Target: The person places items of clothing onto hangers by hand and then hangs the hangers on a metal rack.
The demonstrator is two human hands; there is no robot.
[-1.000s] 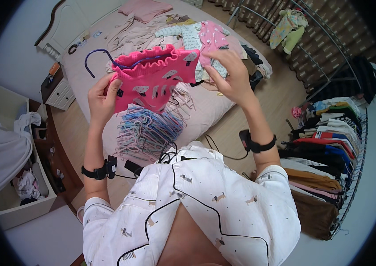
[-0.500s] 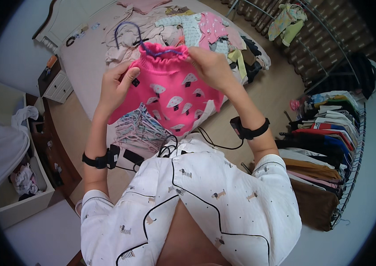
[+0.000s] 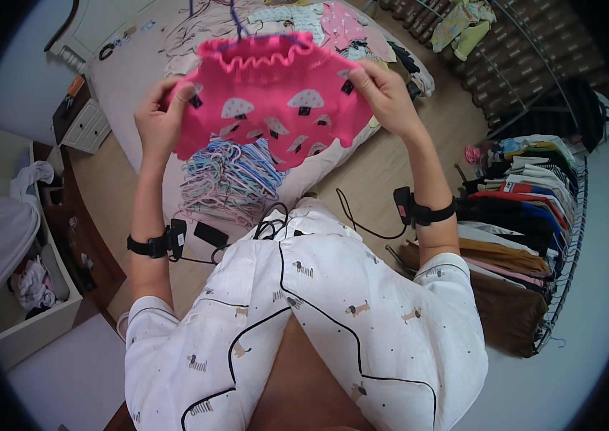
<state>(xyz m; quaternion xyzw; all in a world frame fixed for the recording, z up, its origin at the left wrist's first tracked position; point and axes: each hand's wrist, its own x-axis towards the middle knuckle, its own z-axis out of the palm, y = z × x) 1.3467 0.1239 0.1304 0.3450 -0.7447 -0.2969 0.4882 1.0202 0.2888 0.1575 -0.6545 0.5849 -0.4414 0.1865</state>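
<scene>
A bright pink top (image 3: 254,82) with a ruffled neck and a pale mushroom print is spread between my hands, above the near edge of the bed. A dark purple clothes hanger (image 3: 238,20) sticks up out of its neck opening; the rest of the hanger is mostly hidden inside. My left hand (image 3: 159,118) pinches the top at its left shoulder, thumb in front. At the opposite shoulder my right hand (image 3: 389,99) is closed on the cloth. Below the top lies a heap of loose pastel hangers (image 3: 229,179) on the bed's corner.
Clothes (image 3: 347,32) are piled across the bed (image 3: 121,93). To the right stands a rack of hung clothes (image 3: 527,215), and a metal frame (image 3: 527,50) rises behind it. A white nightstand (image 3: 89,129) and an open drawer (image 3: 49,323) are on the left. A dark phone (image 3: 211,235) lies near me.
Both hands have moved apart, stretching the top wider at the shoulders. The top and hanger have shifted up and away from me, uncovering more of the hanger heap.
</scene>
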